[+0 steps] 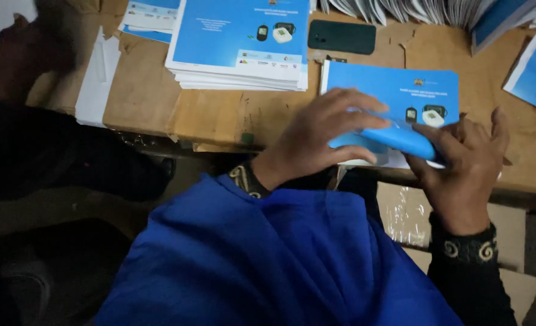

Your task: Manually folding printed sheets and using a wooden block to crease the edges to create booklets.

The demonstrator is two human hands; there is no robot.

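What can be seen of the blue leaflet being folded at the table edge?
The blue leaflet is glossy printed paper, blue with small device pictures near its right side. It lies on the wooden table, its near edge curled up into a fold. The left hand presses the fold from the left; the right hand pinches its right end.

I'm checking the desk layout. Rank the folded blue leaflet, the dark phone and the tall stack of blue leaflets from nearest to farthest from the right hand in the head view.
1. Folded blue leaflet: under the right hand, at the table's near edge.
2. Dark phone: up and left, lying flat.
3. Tall stack of blue leaflets: farther left, beyond the phone.
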